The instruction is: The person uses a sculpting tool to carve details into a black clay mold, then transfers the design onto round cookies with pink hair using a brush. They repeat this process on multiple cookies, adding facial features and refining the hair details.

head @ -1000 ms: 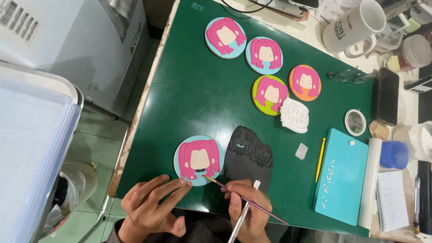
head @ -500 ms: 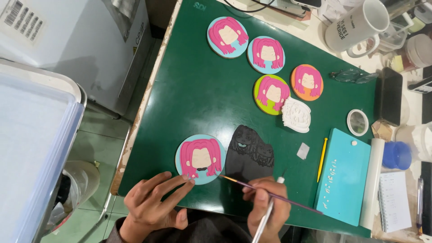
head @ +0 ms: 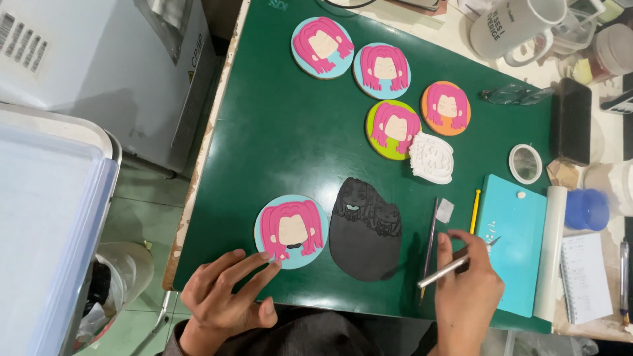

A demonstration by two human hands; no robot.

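My left hand (head: 227,296) rests at the near edge of the green mat (head: 277,138), its fingertips touching the rim of a light-blue round disc (head: 291,231) that bears a pink-haired face. Right of the disc lies a black clay sheet (head: 366,231) with faces pressed into its top. My right hand (head: 469,290) is by the near left corner of a teal board (head: 511,240) and grips a thin silver tool (head: 447,270). A thin brush (head: 430,231) lies on the mat between the black sheet and that hand.
Several more pink-haired discs (head: 386,72) lie at the far side, with a white cutter (head: 432,157) beside them. A yellow stick (head: 475,211), white roller (head: 550,250), notebook (head: 587,277), black phone (head: 570,122) and mug (head: 511,29) fill the right. A plastic bin (head: 46,231) stands left of the table.
My right hand has moved right, away from the light-blue disc. The brush it held over the disc now lies on the mat; only the silver tool stays in the hand.
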